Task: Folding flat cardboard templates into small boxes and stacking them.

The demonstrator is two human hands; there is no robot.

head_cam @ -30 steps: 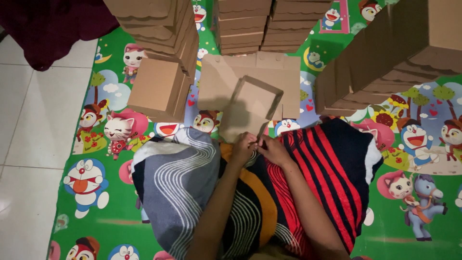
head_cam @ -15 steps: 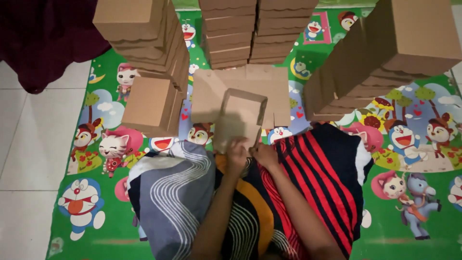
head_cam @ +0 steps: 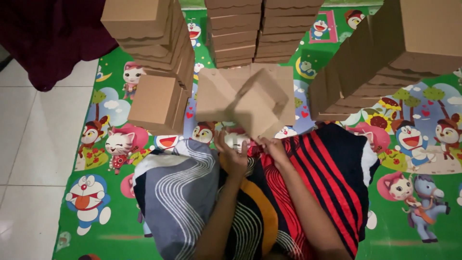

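Fingers (head_cam: pixel 230 153) of both hands grip a tilted open cardboard box (head_cam: pixel 257 103)

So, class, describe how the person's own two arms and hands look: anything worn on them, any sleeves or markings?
Both forearms are bare, with no sleeves reaching into view. The left hand and the right hand wear no gloves, and no ring, watch or bracelet can be made out. Motion blur hides finer detail.
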